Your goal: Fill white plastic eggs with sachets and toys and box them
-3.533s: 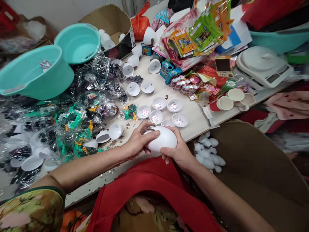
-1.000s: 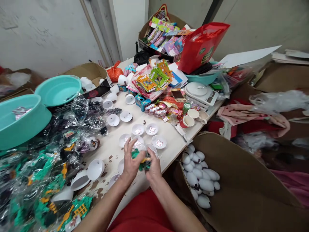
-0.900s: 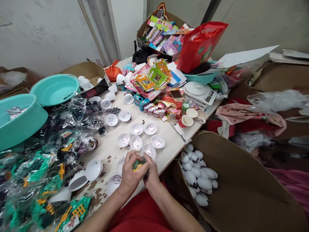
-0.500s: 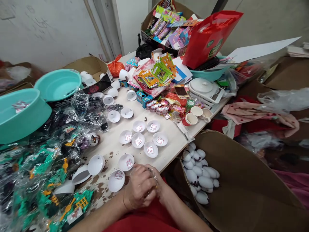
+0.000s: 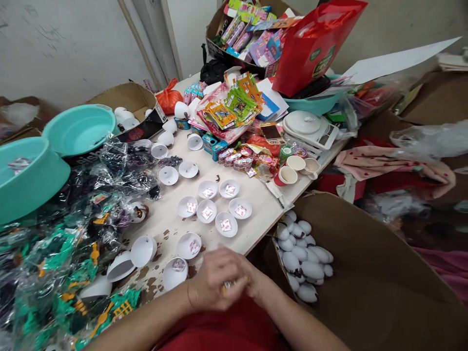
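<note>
My left hand [image 5: 214,280] and my right hand [image 5: 253,277] are pressed together in front of my red apron [image 5: 223,326]. Closed between them is a bagged plastic toy [image 5: 227,284], of which only a small yellowish bit shows; the fingers hide the rest. Just left of my hands lie two white egg-shell halves, a nearer one [image 5: 171,278] and a farther one [image 5: 185,248], each with a small pink-and-white packet inside. Beyond my fingers sits a cluster of several more such halves [image 5: 222,234], also holding packets.
Bagged green and orange toys [image 5: 69,253] heap up on the left, beside turquoise basins [image 5: 32,180]. A cardboard box [image 5: 365,263] with closed white eggs [image 5: 310,273] stands below the table edge at right. Farther back are paper cups [image 5: 287,176], a kitchen scale [image 5: 307,127] and candy packs [image 5: 239,105].
At first both hands held a closed white egg. Later a green-and-orange bagged toy was in my fingers. Both hands have since drawn nearer my body and folded tightly over it.
</note>
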